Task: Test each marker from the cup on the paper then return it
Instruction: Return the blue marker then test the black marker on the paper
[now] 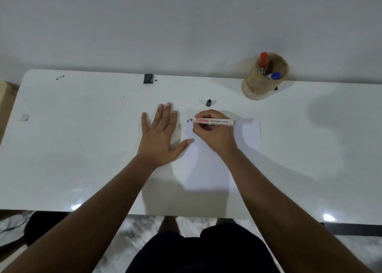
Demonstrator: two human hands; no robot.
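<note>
A white sheet of paper [208,165] lies on the white table [82,148]. My right hand [213,133] grips a white permanent marker [219,121], uncapped, its dark tip pointing left at a short blue mark [188,121] on the paper's upper left. My left hand [160,137] lies flat with fingers spread, pressing the paper's left edge. A black cap [209,102] stands on the table just beyond the paper. At the back right stands a wooden cup [262,80] holding a red-capped marker [263,63] and a blue-capped marker [273,76].
A small black object [148,78] sits at the table's far edge near the wall. Dark specks [60,77] mark the far left corner. A pale smudge [24,117] is near the left edge. My legs show below the table's near edge.
</note>
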